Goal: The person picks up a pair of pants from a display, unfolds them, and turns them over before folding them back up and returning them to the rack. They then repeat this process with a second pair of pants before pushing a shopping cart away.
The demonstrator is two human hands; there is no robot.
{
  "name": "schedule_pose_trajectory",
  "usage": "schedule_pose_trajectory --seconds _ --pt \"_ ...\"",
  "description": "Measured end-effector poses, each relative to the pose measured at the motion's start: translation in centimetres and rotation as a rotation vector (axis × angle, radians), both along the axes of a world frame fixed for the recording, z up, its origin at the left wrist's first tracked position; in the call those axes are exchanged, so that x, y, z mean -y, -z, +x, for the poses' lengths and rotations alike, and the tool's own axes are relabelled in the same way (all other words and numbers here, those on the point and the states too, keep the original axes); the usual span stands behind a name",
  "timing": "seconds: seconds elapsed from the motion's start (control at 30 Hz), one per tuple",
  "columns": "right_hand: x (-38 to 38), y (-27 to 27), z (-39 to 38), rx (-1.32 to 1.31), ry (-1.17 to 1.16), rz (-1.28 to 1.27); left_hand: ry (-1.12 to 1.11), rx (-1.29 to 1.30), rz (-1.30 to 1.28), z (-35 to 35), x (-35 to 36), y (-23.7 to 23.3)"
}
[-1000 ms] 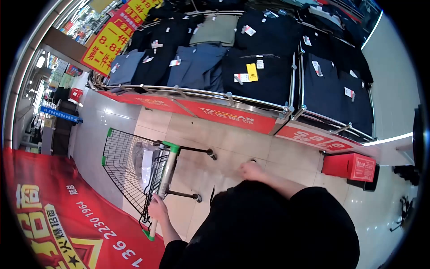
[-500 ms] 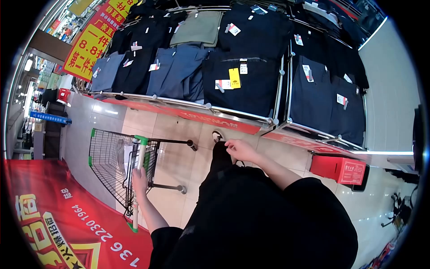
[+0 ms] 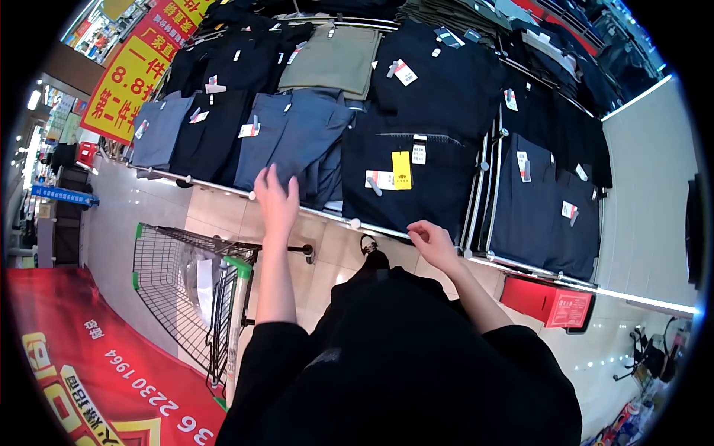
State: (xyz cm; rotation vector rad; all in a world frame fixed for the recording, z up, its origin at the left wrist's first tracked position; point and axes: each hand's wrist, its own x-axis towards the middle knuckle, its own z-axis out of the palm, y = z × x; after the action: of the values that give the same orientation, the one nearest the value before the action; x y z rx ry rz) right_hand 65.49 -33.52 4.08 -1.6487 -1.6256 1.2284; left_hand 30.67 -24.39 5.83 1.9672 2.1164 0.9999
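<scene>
Grey-blue trousers [image 3: 297, 134] lie folded on the sloping table [image 3: 216, 183], left of centre in the near row, with a white tag at the top left corner. The left hand [image 3: 277, 199] is raised against their lower edge, fingers [image 3: 262, 178] apart and straight, holding nothing. Whether it touches the cloth cannot be told.

The right hand [image 3: 433, 239] hangs lower and to the right, just below the table's rail, with its fingers loosely curled and nothing in them. It is near the dark trousers [image 3: 431, 178], which lie immediately right of the grey-blue pair and carry a yellow tag [image 3: 401, 169].

Olive trousers [image 3: 331, 48] lie in the row beyond. More dark trousers fill the rest of the table, left and right.

A wire cart [image 3: 167, 271] with a green-tipped handle [image 3: 239, 266] stands on the tiled floor [image 3: 149, 204] to the near left, apart from both hands. A pale bag [image 3: 202, 281] lies inside it. A red banner [image 3: 82, 357] covers the floor at the near left. A red box [image 3: 554, 305] sits under the table's right end. A yellow and red sign [image 3: 130, 78] hangs at the far left.
</scene>
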Motion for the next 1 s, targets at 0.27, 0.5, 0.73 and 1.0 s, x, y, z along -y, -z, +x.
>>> schedule_pose_trajectory --seconds 0.27,0.5,0.73,1.0 --pt "-8.6 4.3 2.2 -0.009 0.193 -0.291 0.285 -0.040 -1.228 8.6 -6.6 7.6" --pt "-14.2 5.7 3.1 0.128 0.323 -0.620 0.136 0.427 -0.907 5.2 -7.0 5.2" --pt "-16.4 5.7 2.5 0.215 0.369 -0.734 -0.152 -0.355 -0.363 4.2 -13.6 11.1" --pt "-16.7 7.1 3.0 0.365 0.330 -0.835 0.046 -0.431 -0.459 9.6 -14.9 13.0"
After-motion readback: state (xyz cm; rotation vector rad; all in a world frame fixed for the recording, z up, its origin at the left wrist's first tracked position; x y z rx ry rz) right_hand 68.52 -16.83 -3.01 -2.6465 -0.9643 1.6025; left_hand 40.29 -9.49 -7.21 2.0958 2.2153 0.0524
